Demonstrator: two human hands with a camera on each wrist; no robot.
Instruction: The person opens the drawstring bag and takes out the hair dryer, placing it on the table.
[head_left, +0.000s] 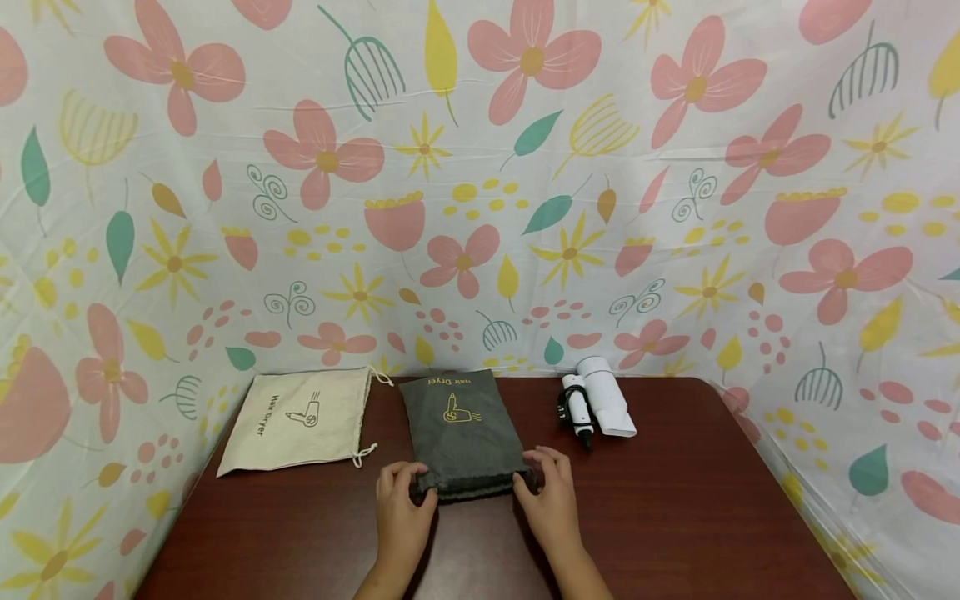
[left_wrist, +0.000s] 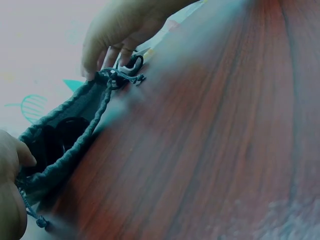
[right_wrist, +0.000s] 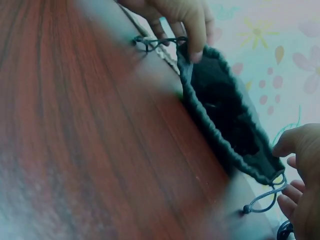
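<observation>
A dark grey drawstring pouch (head_left: 465,437), printed "Hair Dryer" in gold, lies on the table with its mouth toward me. My left hand (head_left: 402,508) pinches the left corner of the mouth, and my right hand (head_left: 552,507) pinches the right corner. Between them the gathered rim (right_wrist: 200,117) is spread apart. Inside, a black item (left_wrist: 72,129) shows, its shape mostly hidden in shadow. A knotted cord (right_wrist: 265,202) hangs from the pouch's end beside the right hand, and another cord (left_wrist: 32,212) dangles by the left.
To the left, a cream drawstring pouch (head_left: 288,425) with a hair dryer print lies flat. At the back right rests a folded white hair dryer (head_left: 606,396), black cord (head_left: 564,404) wound round its handle. A floral curtain (head_left: 480,208) borders the brown table (head_left: 675,508).
</observation>
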